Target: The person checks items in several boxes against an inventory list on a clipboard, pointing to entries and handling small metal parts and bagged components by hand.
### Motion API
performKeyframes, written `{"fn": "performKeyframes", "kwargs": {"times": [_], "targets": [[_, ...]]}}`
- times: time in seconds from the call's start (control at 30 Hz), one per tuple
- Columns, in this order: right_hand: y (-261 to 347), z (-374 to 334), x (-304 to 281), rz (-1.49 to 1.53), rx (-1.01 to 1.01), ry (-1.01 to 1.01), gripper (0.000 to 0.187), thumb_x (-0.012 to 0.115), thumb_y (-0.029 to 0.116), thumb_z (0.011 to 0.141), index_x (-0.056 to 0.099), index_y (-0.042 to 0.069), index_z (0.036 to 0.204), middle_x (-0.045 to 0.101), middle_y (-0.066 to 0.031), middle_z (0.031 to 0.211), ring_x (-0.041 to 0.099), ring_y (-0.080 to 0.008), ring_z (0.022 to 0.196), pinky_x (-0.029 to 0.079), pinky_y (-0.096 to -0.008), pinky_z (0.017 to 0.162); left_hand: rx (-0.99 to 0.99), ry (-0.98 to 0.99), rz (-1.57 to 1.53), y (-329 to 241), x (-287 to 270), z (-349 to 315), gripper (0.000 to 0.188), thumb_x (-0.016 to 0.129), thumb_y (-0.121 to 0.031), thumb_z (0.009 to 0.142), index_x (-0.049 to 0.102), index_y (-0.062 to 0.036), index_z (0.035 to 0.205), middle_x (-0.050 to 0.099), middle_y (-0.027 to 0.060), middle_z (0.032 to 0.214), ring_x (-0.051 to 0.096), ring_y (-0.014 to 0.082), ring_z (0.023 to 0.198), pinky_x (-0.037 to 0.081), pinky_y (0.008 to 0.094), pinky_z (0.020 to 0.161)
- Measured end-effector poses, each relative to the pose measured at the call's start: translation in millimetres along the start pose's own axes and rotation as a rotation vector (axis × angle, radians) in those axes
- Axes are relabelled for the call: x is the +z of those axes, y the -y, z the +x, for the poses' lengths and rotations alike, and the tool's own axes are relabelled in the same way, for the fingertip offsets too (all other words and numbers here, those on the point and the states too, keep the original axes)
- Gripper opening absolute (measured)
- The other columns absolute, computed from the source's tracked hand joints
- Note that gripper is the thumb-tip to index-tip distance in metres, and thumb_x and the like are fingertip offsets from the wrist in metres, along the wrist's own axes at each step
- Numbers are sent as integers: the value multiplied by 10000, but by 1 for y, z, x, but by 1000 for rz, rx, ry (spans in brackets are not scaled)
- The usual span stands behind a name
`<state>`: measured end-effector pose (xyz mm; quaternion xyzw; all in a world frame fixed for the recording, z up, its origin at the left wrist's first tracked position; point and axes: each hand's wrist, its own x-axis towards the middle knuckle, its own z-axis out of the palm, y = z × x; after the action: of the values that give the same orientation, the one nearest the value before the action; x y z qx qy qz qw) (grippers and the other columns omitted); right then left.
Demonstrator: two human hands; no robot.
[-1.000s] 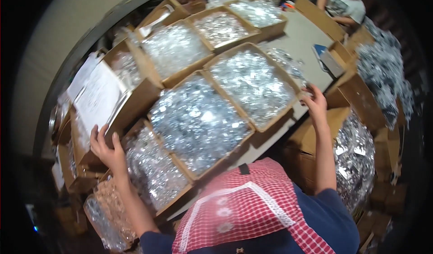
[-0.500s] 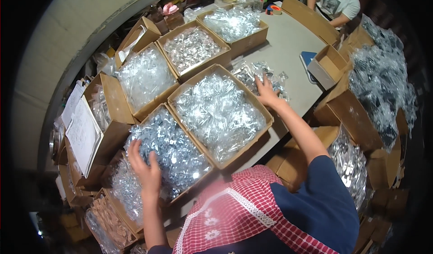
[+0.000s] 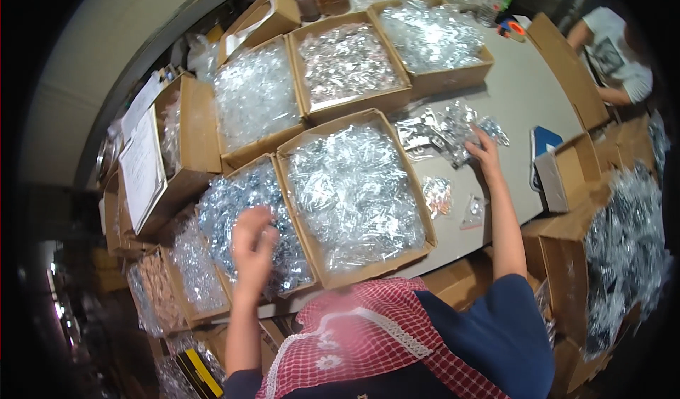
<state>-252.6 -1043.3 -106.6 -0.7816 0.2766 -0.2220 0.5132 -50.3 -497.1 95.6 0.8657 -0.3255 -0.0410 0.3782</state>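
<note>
My left hand [image 3: 253, 246] hovers over a cardboard box of small bluish metal parts in clear bags [image 3: 219, 204]. Motion blurs it, but the thumb stands apart from the bent fingers and nothing shows in it. My right hand [image 3: 487, 154] reaches across the table to a loose pile of clear bags with shiny metal parts [image 3: 453, 126]. Its fingers are stretched out and apart, fingertips at the pile's near right side. Between my arms stands a large open box full of bagged silvery parts [image 3: 354, 193]. Small bags [image 3: 437, 195] lie beside that box.
Several boxes of bagged parts line the back, one with pinkish-silver pieces [image 3: 347, 62]. Papers [image 3: 142, 165] lean on a box at left. A blue-and-white object [image 3: 544, 144] and a small open box [image 3: 570, 169] are at right, near an overfilled box [image 3: 627, 250]. Across the table sits a person [image 3: 616, 55].
The view has shifted, showing more table on the right. My left hand's fingers have bent from a spread pose. My right hand has moved to the pile's near right side, uncovering more bags.
</note>
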Motion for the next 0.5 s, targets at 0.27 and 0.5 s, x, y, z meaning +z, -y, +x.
{"fn": "performKeyframes", "kwargs": {"times": [0.27,0.5], "targets": [[14,3,11,673,332,-217,454,600,286,986,558,-8,1330,608,-86,1297,559,-187,1193,433,-327,1021,-829,-651,-1574,143,-170,85,1104,824,-502,770,187,15,1510,463,208,1470,536,352,1287,473,471,1038],[32,1,-21,951,366,-272,333,539,232,1018,647,-54,1148,705,-160,1075,687,-234,953,547,-350,880,-842,-879,-1307,224,-181,111,601,875,-492,720,546,-41,940,561,54,831,536,183,704,484,295,612]]}}
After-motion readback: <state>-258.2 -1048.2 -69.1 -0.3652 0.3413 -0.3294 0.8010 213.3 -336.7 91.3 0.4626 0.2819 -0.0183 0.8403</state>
